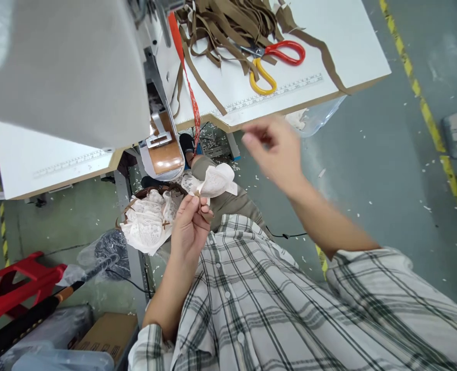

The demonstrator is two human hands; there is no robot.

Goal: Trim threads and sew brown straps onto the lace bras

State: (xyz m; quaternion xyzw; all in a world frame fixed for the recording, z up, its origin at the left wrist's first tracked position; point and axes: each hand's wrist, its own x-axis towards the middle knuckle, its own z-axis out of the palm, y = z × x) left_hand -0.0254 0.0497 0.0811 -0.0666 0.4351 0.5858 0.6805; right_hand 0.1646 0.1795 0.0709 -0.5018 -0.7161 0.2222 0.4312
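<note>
My left hand (191, 221) is closed in a pinch on a white lace bra (216, 180), gripping it where a thin brown strip shows at the fingertips. The bra's pale moulded cup sticks up beyond the fingers, over my lap. My right hand (276, 152) is raised just off the table's front edge, slightly blurred. Its fingers are half curled, with a gap beside the thumb and nothing seen in them. Nearest to it on the table are scissors (265, 56) with one red and one yellow handle. More white lace bras (147, 219) with brown strips lie left of my left hand.
A sewing machine (77, 77) stands at the upper left, with a red lace strip (191, 98) hanging beside it. Brown fabric straps (228, 26) are heaped on the white table (352, 41). A red plastic stool (23, 288) and a cardboard box (108, 337) are at lower left.
</note>
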